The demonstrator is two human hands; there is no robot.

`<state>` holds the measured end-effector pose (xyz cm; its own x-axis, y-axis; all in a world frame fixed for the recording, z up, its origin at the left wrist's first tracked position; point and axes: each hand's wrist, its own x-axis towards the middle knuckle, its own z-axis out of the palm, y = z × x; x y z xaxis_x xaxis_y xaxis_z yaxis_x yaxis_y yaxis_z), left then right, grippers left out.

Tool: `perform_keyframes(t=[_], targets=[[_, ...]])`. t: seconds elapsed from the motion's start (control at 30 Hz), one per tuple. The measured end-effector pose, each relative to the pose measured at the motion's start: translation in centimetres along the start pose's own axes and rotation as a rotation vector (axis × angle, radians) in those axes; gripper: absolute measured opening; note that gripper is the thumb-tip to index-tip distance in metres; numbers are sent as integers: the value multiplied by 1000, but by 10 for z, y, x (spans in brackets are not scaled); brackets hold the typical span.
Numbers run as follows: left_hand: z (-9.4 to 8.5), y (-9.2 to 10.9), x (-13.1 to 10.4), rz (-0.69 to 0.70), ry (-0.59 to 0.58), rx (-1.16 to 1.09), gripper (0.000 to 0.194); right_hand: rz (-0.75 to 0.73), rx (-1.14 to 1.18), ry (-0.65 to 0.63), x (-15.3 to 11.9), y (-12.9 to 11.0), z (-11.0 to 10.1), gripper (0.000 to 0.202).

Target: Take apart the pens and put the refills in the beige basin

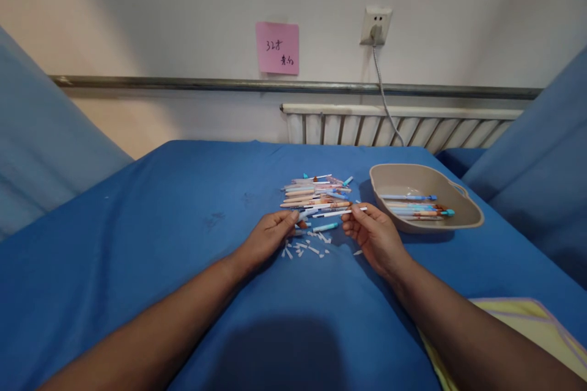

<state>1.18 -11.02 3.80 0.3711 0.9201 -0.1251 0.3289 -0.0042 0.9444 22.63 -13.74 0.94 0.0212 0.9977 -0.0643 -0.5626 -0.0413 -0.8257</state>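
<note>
Left hand pinches a pale-blue barrel, right hand a slim, dark-tipped white refill, slender pens heaped at twelve o'clock.

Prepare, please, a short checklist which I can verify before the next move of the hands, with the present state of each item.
1. Right hand has a grip on the white stick: ok, pinched near one end.
2. Left hand has a grip on the light blue tube: ok, between thumb and fingers.
3. Stick and tube touching: cannot tell, they nearly overlap in this view.
4. Small white pieces gathered together: not ok, they lie scattered on the blue sheet.
5. Basket standing upright: ok, with some pens inside.
6. Yellow cloth apart from the basket: ok.
</note>
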Motion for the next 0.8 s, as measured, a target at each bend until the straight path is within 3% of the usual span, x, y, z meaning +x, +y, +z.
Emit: perform_keyframes(t=[0.17, 0.3, 0.43, 0.6, 0.8], targets=[[-12, -1, 3, -5, 10, 132, 35, 0, -60, 31, 2, 4, -4, 27], [-18, -4, 2, 17, -130, 308, 26, -7, -101, 39, 3, 4, -4, 28], [-10, -6, 0, 134, -245, 569, 21, -12, -145, 36, 3, 5, -3, 30], [3, -2, -4, 195, -176, 815, 19, -32, -182, 18, 4, 9, -4, 30], [6, 5, -5, 114, -154, 858, 16, -48, -222, 10, 4, 11, -3, 30]])
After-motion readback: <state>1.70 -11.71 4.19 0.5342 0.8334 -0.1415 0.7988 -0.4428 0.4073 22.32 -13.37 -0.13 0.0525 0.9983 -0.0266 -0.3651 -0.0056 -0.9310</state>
